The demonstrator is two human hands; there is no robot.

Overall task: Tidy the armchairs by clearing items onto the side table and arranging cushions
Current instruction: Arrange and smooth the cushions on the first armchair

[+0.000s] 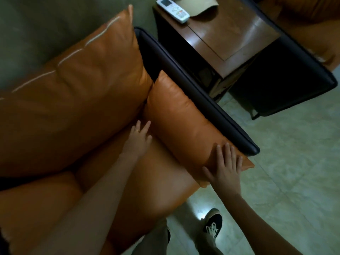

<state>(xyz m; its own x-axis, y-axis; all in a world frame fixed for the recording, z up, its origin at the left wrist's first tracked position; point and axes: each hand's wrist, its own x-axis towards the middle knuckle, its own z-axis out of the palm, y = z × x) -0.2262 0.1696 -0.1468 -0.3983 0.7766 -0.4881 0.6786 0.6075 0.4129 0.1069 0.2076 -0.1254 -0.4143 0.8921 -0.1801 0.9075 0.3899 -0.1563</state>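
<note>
Orange side cushion [185, 124] standing on edge along dark armrest [198, 92] of armchair [143, 181]. Right hand [225, 169] flat on its front end, fingers spread, gripping nothing. Left hand [138, 139] open by its inner side, maybe touching. Big back cushion [73, 92] behind. White remote [173, 9] on wooden side table [230, 39].

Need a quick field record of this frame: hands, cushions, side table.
left hand: open, flat against inner face of side cushion
right hand: open, palm on side cushion's front end
back cushion: upright against chair back
armrest: dark, just behind side cushion
side table: holds white remote
</note>
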